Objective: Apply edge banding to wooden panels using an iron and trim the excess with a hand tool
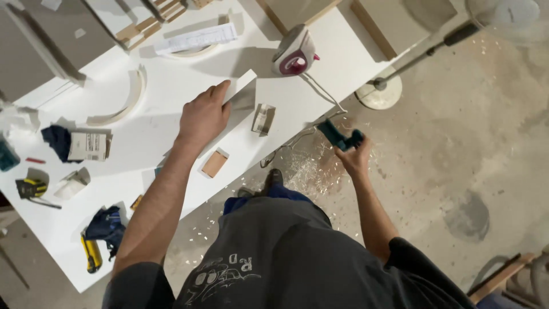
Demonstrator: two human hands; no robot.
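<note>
Right hand (355, 155) grips teal tool (340, 136) — iron (294, 52), cord (323, 94) nearby.

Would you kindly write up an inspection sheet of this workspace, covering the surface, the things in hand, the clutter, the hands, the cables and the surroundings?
Surface: white worktable, dusty, with offcuts lying on it.
Job's things: white panel flat near the table edge; teal tool, blurred, held off the table over the floor.
Clutter: curved white strip, clothes iron, small cardboard box, brown block, yellow utility knife, dark cloth, tape measure.
Hands: left hand pressed flat on the panel; right hand gripping the teal tool.
Cables: iron cord runs over the table edge.
Surroundings: concrete floor strewn with shavings; fan stand base; boards at the top.
</note>
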